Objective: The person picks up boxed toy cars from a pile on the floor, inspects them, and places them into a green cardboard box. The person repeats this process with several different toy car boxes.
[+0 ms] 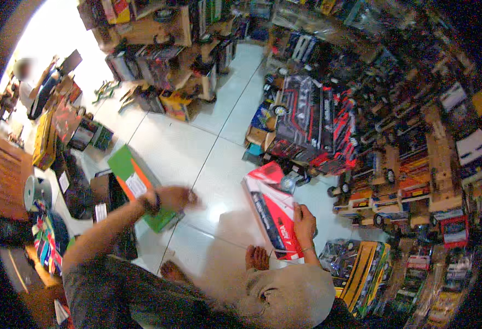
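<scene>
A long red, white and black box (274, 214) stands out over the tiled floor, tilted, in front of me. My right hand (305, 223) is closed on its right edge, thumb and fingers along the side. My left hand (178, 198) is stretched out to the left of that box, apart from it, its fingers smeared by motion. Under and behind my left wrist, which wears a dark band, sits a green box with an orange stripe and white label (136, 183). Whether my left hand touches the green box is unclear.
Shelves packed with boxed toy vehicles (411, 181) line the right. A large black-and-red boxed toy (312, 120) stands ahead. Wooden shelves (164, 33) rise at the back, and a spool (37, 192) sits on the left. Another person (29, 90) is at the bright far left.
</scene>
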`<state>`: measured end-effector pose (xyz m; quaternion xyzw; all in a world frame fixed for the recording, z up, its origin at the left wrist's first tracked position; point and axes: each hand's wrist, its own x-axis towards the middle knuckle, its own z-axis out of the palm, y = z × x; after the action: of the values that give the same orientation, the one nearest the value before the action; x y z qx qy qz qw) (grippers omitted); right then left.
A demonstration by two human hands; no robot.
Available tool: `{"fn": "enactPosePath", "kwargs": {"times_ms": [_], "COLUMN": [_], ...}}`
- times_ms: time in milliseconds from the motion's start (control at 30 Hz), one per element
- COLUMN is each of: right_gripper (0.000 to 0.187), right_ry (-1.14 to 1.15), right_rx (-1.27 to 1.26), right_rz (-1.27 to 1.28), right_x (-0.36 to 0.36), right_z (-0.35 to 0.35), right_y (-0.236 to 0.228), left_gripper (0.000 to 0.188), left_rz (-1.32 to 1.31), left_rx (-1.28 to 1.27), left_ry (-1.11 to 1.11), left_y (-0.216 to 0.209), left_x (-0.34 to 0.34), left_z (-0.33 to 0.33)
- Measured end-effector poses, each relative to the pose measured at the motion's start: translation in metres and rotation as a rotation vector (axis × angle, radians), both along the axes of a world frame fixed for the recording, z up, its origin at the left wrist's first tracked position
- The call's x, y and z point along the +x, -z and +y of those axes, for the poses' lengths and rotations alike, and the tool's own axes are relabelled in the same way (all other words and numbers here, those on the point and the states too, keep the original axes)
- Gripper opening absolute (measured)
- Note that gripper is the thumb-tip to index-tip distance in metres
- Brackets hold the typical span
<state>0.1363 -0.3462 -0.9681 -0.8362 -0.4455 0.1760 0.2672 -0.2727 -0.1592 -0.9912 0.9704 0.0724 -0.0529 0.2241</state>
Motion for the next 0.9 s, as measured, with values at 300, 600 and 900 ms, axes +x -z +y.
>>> {"fn": "enactPosePath", "kwargs": {"times_ms": [300,600,900], "right_gripper": [0.039,0.048,0.065], "right_ry": [-0.386,-0.428,-0.320], "right_rx": [-0.054,0.262,0.066], "right_rz": [-0.080,-0.253,-0.180], "right_x": [-0.017,0.042,0.132], "right_z": [0.038,0.181,0.306], "right_y": [-0.137,-0.322,-0.326], "left_gripper": [0.081,0.082,0.070], "left_rz": [0.770,0.691,0.622], "left_rx": [-0.240,-0.379,-0.556], "left_ry": [0.139,-0.072,-0.075], "left_y": [0.003,0.009,0.034], "left_x": [0.012,0.022,0.029], "left_z": [-0.099,-0.073,-0.083]}}
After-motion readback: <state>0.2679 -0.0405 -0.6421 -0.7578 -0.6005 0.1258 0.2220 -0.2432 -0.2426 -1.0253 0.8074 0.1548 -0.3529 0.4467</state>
